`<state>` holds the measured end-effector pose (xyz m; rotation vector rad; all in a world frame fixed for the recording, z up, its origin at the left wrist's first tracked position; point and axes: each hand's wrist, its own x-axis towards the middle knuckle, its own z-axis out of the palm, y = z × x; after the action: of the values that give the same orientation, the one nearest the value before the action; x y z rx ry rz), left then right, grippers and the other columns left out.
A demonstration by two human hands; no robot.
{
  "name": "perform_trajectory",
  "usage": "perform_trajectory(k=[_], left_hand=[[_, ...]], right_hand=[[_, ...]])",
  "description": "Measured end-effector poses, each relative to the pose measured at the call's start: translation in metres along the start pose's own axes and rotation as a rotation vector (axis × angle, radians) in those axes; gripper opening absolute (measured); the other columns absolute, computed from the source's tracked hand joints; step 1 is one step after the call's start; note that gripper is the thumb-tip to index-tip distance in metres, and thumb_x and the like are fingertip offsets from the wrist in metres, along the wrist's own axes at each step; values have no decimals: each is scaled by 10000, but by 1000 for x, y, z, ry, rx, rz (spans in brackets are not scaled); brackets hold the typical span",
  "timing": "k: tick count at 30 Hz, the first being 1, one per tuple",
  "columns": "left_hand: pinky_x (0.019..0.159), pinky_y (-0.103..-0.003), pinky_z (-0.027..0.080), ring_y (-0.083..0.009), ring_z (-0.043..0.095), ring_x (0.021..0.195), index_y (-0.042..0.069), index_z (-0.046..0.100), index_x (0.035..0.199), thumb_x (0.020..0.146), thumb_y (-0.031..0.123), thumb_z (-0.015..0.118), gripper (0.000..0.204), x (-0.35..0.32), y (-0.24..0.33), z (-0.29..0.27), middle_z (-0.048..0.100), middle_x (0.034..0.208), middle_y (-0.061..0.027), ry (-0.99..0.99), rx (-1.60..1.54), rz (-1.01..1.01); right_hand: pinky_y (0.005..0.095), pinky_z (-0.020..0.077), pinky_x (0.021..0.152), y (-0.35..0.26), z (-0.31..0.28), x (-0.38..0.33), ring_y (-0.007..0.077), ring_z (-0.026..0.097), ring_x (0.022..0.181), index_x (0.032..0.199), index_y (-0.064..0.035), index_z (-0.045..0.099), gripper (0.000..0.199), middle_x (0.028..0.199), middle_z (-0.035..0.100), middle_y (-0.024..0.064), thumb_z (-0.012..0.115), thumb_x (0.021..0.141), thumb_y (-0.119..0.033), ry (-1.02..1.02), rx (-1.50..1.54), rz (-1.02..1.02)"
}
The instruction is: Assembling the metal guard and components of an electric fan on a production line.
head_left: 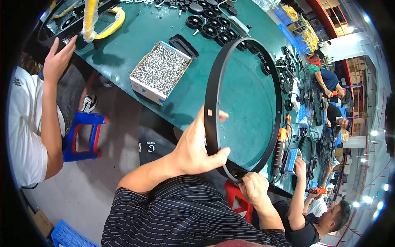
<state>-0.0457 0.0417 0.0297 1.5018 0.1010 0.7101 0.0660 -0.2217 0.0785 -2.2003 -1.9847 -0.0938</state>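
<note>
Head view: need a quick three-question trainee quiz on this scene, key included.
1. Multiple choice. The person's left hand grips: A) a blue stool, B) a black ring, C) a yellow-wrapped bar.
2. True or false: the open box of small metal parts stands on the table to the left of the ring.
3. Short answer: which two colours mark the handheld tool just right of the ring?

Key: 1. B. 2. True. 3. Orange and black.
</note>
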Motion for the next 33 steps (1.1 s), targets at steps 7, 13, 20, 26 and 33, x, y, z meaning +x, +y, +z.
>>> perform_trajectory(k=[7,13,20,26,33], left_hand=[[1125,-518,328,-472,380,1362,-108,361,1423,794,140,621,725,26,-50,-17,436,1429,-296,207,986,72],[1120,-519,333,-460,439,1319,-69,486,1354,813,56,535,557,37,-52,-9,503,1384,-278,154,1008,115],[1134,-503,313,-453,443,1319,-64,470,1381,850,28,492,540,45,-54,-1,483,1409,-289,78,1041,14],[1127,-512,314,-447,450,1316,-105,453,1373,952,161,496,500,47,-51,7,491,1405,-282,171,1032,110],[1129,-522,293,-444,418,1337,-105,441,1380,941,305,517,606,42,-48,7,483,1411,-270,215,977,95]], right_hand=[[337,456,569,12,28,24,203,566,676,878,-76,583,201,738,507,32,718,748,-147,-126,-36,-8],[336,476,588,30,28,26,213,565,678,878,-67,565,208,751,507,51,694,813,-217,-24,27,12],[416,542,712,220,-45,31,343,652,873,1012,-27,626,457,979,663,145,845,657,-215,673,-360,303],[425,458,941,416,-54,20,318,553,1127,1223,-30,526,729,1207,577,161,852,601,-225,399,-881,709],[414,522,549,485,-52,4,294,668,626,856,-81,511,177,713,623,96,639,738,-50,571,-770,565]])
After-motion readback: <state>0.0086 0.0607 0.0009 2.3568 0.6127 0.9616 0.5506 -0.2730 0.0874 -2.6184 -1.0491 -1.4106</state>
